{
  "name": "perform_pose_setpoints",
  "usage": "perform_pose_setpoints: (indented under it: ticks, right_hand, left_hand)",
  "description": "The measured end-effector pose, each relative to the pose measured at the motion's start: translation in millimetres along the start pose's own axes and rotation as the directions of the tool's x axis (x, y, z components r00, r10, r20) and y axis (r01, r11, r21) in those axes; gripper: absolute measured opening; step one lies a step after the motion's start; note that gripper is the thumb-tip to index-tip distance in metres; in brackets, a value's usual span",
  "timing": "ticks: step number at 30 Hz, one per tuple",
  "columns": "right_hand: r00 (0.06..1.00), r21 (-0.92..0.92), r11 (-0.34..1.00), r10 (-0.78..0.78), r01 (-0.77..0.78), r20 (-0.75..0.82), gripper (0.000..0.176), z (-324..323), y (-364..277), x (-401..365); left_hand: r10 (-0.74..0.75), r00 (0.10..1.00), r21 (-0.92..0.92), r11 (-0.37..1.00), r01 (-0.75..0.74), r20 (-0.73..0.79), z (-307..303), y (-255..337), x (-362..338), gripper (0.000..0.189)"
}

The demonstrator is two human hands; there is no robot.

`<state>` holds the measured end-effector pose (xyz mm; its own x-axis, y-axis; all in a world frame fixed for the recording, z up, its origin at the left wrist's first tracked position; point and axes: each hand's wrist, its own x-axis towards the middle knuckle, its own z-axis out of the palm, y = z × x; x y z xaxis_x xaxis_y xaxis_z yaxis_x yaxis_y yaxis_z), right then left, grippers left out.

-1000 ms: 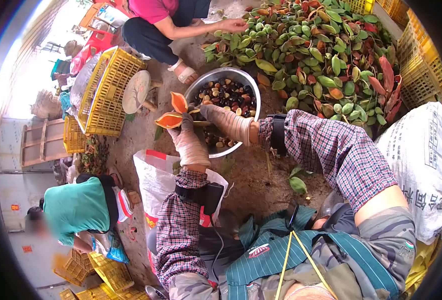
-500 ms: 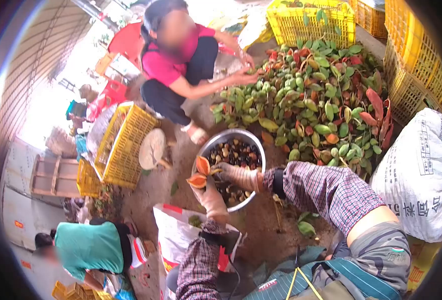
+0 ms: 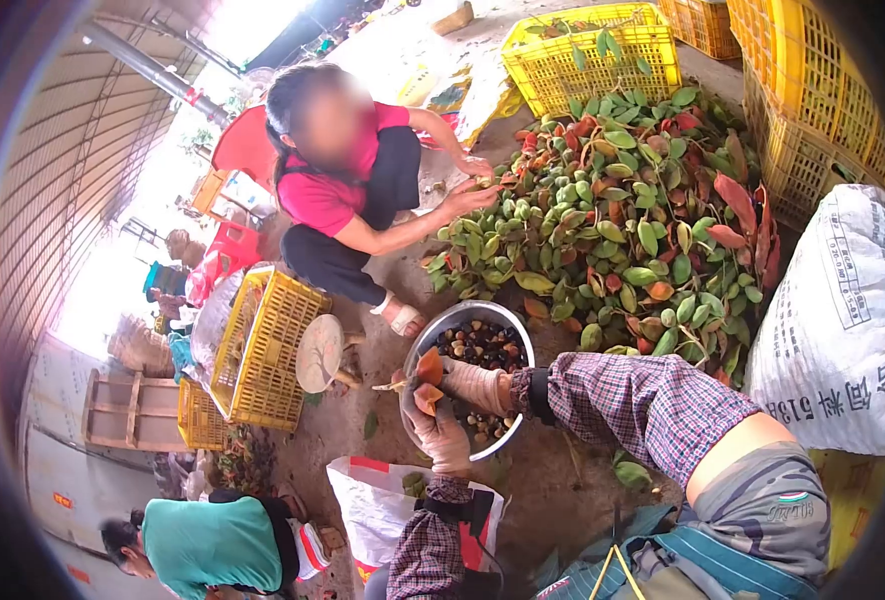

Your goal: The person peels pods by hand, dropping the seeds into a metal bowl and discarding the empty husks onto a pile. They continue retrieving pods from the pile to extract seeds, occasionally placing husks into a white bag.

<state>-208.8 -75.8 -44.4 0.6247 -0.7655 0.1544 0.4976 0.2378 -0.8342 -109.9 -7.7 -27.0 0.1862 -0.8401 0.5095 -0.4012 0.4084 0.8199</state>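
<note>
An orange fruit husk (image 3: 430, 367), split into pieces, is held at the left rim of a metal basin (image 3: 529, 352). My left hand (image 3: 441, 436), in a pale glove with dirty fingertips, closes on the husk from below. My right hand (image 3: 475, 385), gloved too, grips it from the right, its fingers meeting the left ones. Dark and brown seeds (image 3: 483, 345) lie in the basin beneath and beyond my hands. What is inside the husk is hidden by my fingers.
A large heap of green and reddish fruit with leaves (image 3: 603, 220) lies ahead, where a person in a pink shirt (image 3: 333, 190) squats handling some. White sacks (image 3: 831, 320) stand right and near my left arm. Yellow crates (image 3: 593, 55), a round stool (image 3: 320, 353) and a person in green (image 3: 213, 545) surround.
The husk, spread wide in two orange flaps before, is now turned and bunched between my hands. The camera view has shifted, and the person in pink still works at the heap.
</note>
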Motion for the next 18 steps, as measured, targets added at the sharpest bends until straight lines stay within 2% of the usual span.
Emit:
perform_pose_setpoints:
  ticks: [2, 3, 5, 7, 8, 10, 11, 14, 15, 16, 18]
  right_hand:
    - [0.992, 0.141, 0.99, -0.02, 0.003, 0.123, 0.033, -4, 1, 2]
    - [0.977, 0.214, 0.975, -0.101, 0.06, 0.187, 0.034, 1, 2, 1]
    - [0.975, 0.161, 0.986, -0.072, 0.038, 0.211, 0.034, 2, 2, -5]
    - [0.977, -0.04, 0.995, -0.084, 0.094, 0.196, 0.033, 1, 3, -7]
    - [0.977, -0.218, 0.963, -0.119, 0.156, 0.175, 0.033, -2, 2, -4]
    - [0.968, -0.551, 0.796, -0.198, 0.252, 0.156, 0.032, -11, 1, 2]
    - [0.958, -0.692, 0.666, -0.238, 0.28, 0.158, 0.031, -16, 2, 3]
    - [0.968, -0.718, 0.656, -0.225, 0.233, 0.109, 0.026, -2, -25, -14]
    - [0.964, -0.774, 0.587, -0.239, 0.238, 0.115, 0.024, 0, -25, -9]
    - [0.96, -0.824, 0.514, -0.253, 0.239, 0.12, 0.023, -1, -22, -3]
    - [0.893, -0.908, 0.249, -0.393, 0.335, 0.222, 0.025, -15, 20, 17]
  left_hand:
    - [-0.033, 0.996, -0.073, 0.997, 0.039, 0.088, 0, 0, 2, 0.041]
    - [-0.047, 0.99, -0.107, 0.992, 0.061, 0.132, -1, 2, 4, 0.041]
    - [-0.059, 0.983, -0.105, 0.991, 0.078, 0.173, 0, 8, 11, 0.041]
    - [-0.055, 0.978, -0.045, 0.997, 0.065, 0.203, 2, 5, 10, 0.036]
    - [-0.048, 0.979, -0.083, 0.994, 0.066, 0.199, 3, 2, 8, 0.036]
    - [-0.032, 0.981, -0.164, 0.984, 0.064, 0.19, 8, 2, 6, 0.036]
    - [-0.105, 0.974, -0.238, 0.959, 0.153, 0.202, 7, 6, 3, 0.038]
    - [-0.026, 0.977, -0.178, 0.982, 0.064, 0.21, 3, -7, -2, 0.039]
    - [-0.023, 0.985, -0.202, 0.978, 0.058, 0.171, 6, -4, -3, 0.037]
    - [-0.083, 0.986, -0.168, 0.98, 0.108, 0.148, 5, -4, -2, 0.036]
    - [-0.217, 0.972, -0.098, 0.969, 0.226, 0.095, -2, -5, 2, 0.035]
